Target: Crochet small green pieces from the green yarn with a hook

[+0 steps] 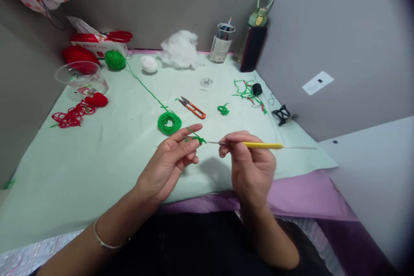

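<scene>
My left hand (176,151) pinches a small piece of green crochet (198,139) between thumb and fingers, with a green strand running over the raised index finger. Closed around the yellow handle of a crochet hook (263,145) is my right hand (250,159). The hook's thin metal tip points left and meets the edge of the green piece; whether it sits inside a loop is too small to tell. Just behind my left hand lies a wound ring of green yarn (169,123). Orange-handled thread snips (192,108) rest beyond both hands, beside a small green crocheted bit (223,109).
At the left stand a clear plastic cup (82,79), tangled red yarn (73,115) and a green yarn ball (115,59). White stuffing (181,49), a pen jar (222,43), a phone (254,48) and a bottle (258,18) line the back. Yarn scraps (246,90) and a black stand (283,115) lie right.
</scene>
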The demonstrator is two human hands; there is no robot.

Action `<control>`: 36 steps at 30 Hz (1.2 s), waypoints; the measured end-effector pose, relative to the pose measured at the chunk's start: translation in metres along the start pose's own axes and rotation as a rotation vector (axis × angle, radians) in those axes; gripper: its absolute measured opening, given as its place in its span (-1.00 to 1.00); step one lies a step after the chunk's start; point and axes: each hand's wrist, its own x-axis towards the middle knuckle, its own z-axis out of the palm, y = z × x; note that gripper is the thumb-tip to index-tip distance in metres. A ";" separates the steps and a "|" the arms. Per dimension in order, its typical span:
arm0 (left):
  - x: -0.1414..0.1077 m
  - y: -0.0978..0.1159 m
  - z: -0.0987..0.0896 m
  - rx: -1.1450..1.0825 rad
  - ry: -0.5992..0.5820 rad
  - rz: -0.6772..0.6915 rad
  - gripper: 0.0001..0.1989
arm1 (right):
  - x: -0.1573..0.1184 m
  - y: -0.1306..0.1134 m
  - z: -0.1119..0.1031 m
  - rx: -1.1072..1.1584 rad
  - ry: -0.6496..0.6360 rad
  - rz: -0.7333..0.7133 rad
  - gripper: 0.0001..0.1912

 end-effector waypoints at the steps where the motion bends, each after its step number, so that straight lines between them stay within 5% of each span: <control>1: 0.000 -0.001 0.001 0.031 -0.007 0.020 -0.68 | 0.001 0.000 0.001 0.038 -0.038 0.031 -0.85; 6: -0.003 -0.006 0.005 0.174 -0.029 0.091 -0.72 | -0.001 0.004 0.002 0.072 -0.080 0.111 -0.86; 13: -0.005 -0.004 0.005 0.138 -0.021 0.048 -0.50 | -0.003 0.009 -0.003 0.110 -0.090 0.166 -0.85; 21: -0.005 -0.005 0.005 0.145 -0.049 0.059 -0.82 | -0.004 0.004 0.000 -0.033 -0.011 0.104 -0.87; 28: -0.003 -0.007 -0.001 0.078 -0.012 0.034 -0.84 | -0.004 0.002 -0.003 -0.019 0.066 0.041 -0.86; 36: -0.003 -0.007 0.000 0.063 -0.029 0.023 -0.84 | -0.005 -0.001 -0.001 -0.074 0.011 0.007 -0.87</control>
